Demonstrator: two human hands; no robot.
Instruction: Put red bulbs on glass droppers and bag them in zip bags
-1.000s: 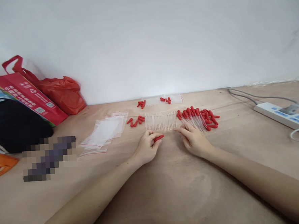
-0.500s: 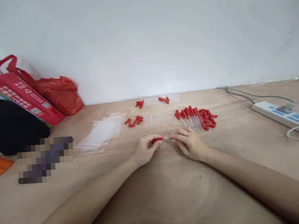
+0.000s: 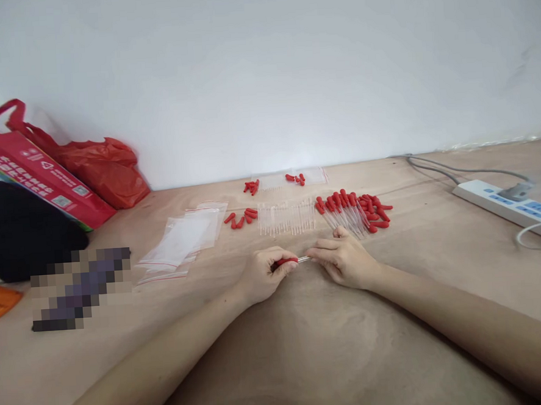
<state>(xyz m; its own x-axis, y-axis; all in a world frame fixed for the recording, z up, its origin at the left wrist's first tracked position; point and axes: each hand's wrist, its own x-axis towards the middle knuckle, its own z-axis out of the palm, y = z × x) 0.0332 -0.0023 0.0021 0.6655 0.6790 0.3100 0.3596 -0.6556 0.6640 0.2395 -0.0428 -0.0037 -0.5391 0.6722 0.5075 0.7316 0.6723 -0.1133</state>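
The slender red rubber bulb (image 3: 287,261) is low at the centre, its mouth towards three o'clock, meeting a thin clear tube (image 3: 304,259). The left hand (image 3: 262,277) grasps the bulb between thumb and fingers; the right hand (image 3: 350,262) pinches the tube. Keeping both in line and gripping the tube close to the mouth would likely limit bending. At twelve o'clock lies a row of loose clear tubes (image 3: 286,218); at one to two, red-capped clear tubes (image 3: 344,207).
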